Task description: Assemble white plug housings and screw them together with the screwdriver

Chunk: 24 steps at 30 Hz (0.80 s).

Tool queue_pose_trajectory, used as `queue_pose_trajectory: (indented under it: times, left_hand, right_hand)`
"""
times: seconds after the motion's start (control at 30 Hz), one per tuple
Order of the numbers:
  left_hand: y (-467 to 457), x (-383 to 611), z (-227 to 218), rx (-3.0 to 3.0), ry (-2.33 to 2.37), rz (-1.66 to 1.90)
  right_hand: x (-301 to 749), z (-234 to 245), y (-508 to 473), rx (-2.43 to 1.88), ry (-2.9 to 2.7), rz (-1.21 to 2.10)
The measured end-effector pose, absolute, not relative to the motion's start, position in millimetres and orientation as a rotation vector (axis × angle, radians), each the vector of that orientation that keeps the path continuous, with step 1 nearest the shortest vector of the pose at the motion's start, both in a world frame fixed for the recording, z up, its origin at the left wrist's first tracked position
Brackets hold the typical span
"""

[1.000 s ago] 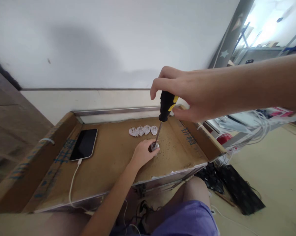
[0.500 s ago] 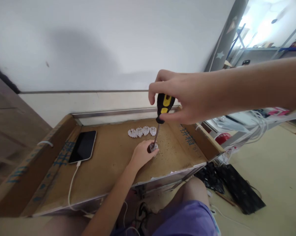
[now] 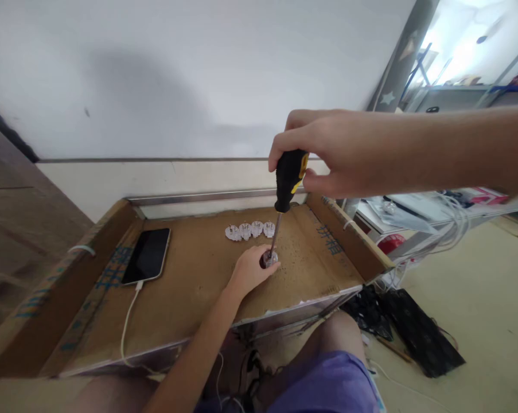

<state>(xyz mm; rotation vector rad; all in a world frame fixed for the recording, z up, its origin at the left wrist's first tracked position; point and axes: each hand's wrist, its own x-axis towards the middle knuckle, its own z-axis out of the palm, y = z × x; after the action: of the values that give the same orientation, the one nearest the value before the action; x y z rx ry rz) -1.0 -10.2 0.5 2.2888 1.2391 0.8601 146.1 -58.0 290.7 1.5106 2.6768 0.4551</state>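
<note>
My right hand (image 3: 312, 152) grips the black and yellow handle of a screwdriver (image 3: 289, 180) from above. Its shaft slants down to a small clear plastic piece with metal parts (image 3: 270, 259), where the tip meets it. Thumb and fingers of my left hand (image 3: 252, 269) close around that piece and hold it against the cardboard (image 3: 190, 287). Just behind, several similar clear pieces with metal pins (image 3: 245, 230) stand in a row. How the tip sits in the held piece is too small to make out.
A phone (image 3: 147, 256) with a white charging cable (image 3: 129, 321) lies at the left of the cardboard. Raised cardboard sides (image 3: 353, 241) edge the work surface, and a white wall (image 3: 176, 86) rises behind it. Dark specks are scattered right of the held piece.
The screwdriver handle has turned, its yellow patches now facing more to the right. My right hand has shifted slightly up and right with its grip changed. My left hand stays on the piece.
</note>
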Motion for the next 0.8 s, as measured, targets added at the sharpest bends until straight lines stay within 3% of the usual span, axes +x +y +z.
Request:
queue_pose_trajectory:
  times: [0.8]
  left_hand:
    - [-9, -3, -2, 2.283, 1.238, 0.907]
  right_hand:
    - [148, 284, -53, 1.457, 2.816, 0.425]
